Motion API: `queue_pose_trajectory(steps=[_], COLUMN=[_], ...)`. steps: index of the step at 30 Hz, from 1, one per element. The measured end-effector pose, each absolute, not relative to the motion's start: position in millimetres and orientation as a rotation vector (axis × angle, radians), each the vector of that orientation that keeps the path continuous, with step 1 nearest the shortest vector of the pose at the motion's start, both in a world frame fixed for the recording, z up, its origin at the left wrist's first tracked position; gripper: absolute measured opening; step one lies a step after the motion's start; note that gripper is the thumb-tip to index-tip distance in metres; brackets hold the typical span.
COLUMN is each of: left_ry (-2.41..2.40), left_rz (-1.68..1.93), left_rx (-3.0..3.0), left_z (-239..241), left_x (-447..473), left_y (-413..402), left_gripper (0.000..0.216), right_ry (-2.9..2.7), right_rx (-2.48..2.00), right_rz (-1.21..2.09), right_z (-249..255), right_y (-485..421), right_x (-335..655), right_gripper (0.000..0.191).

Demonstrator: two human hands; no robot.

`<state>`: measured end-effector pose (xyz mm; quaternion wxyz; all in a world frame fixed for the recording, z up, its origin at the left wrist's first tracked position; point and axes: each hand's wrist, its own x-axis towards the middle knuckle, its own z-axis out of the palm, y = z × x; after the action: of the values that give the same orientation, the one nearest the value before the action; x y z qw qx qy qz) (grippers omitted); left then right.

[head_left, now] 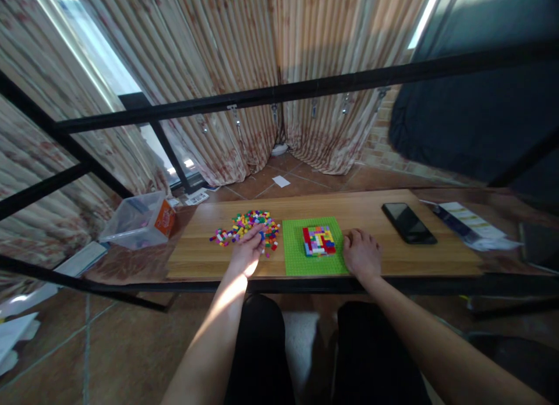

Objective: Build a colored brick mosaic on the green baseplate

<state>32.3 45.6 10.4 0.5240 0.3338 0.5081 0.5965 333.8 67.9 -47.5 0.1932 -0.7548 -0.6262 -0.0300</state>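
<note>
My left hand (248, 250) reaches over a pile of small toy building bricks (252, 218) in many colours, fingers stretched out among them. A blue brick (262, 235) shows by the fingertips; whether they touch it is unclear. Right of the pile lies a green studded baseplate (297, 264). On it sits a low, roughly square build of bricks (319, 240), red at its left side, with white, yellow and purple pieces. At the plate's right edge, my right hand (363, 254) rests with its fingers curled down, and no brick shows in it.
The wooden board (201, 259) lies on a black-framed table. A black phone (408, 223) is at the right, near some papers (471, 221). At the left stands a clear plastic box (135, 221) with an orange label. A black metal bar (279, 95) crosses beyond the table, before curtains.
</note>
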Motion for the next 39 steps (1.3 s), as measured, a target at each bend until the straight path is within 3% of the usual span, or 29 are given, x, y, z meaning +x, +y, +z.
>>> queue_pose_trajectory(steps=[5,11,39], left_ry=[0.919,1.079,1.538], left_rz=[1.425,1.327,1.213], left_rx=[0.423,0.378,1.07], left_z=[15,12,-21], left_x=[50,71,134], left_y=[30,25,48], left_gripper=[0.042,0.029,0.023], right_ry=[-1.743,-1.733,-1.713], right_rx=[-2.12,-2.121,-2.116], right_rz=[-0.087,-0.077,-0.045], right_z=[-46,-42,-39], right_y=[68,66,66], right_x=[333,331,331], right_gripper=[0.038,0.035,0.036])
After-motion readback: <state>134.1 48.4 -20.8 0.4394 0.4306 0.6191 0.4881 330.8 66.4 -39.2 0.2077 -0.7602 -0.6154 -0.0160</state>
